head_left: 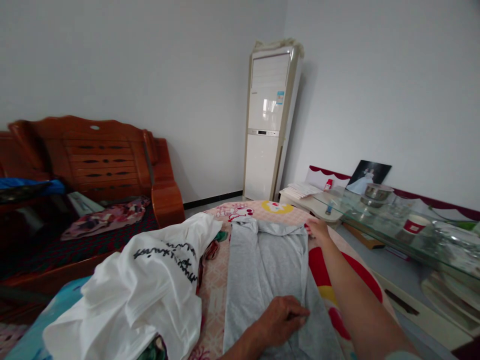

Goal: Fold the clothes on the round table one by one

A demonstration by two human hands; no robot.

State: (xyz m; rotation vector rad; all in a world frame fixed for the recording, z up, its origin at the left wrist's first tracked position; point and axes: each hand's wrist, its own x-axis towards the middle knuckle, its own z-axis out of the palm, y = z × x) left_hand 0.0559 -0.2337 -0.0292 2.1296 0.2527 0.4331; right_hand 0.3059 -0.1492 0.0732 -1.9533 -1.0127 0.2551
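A grey shirt [262, 270] lies spread lengthwise on a patterned cover [213, 280]. My left hand [283, 315] rests on its near part, fingers curled and pinching the fabric. My right hand [318, 229] reaches out to the shirt's far right corner and grips the cloth near the collar edge. A white garment with black script [150, 285] lies heaped to the left of the grey shirt.
A wooden sofa [97, 160] with cloths on it stands at the left. A tall white air conditioner [268, 125] stands in the corner. A glass table [393, 220] with a metal bowl, a cup and a photo runs along the right.
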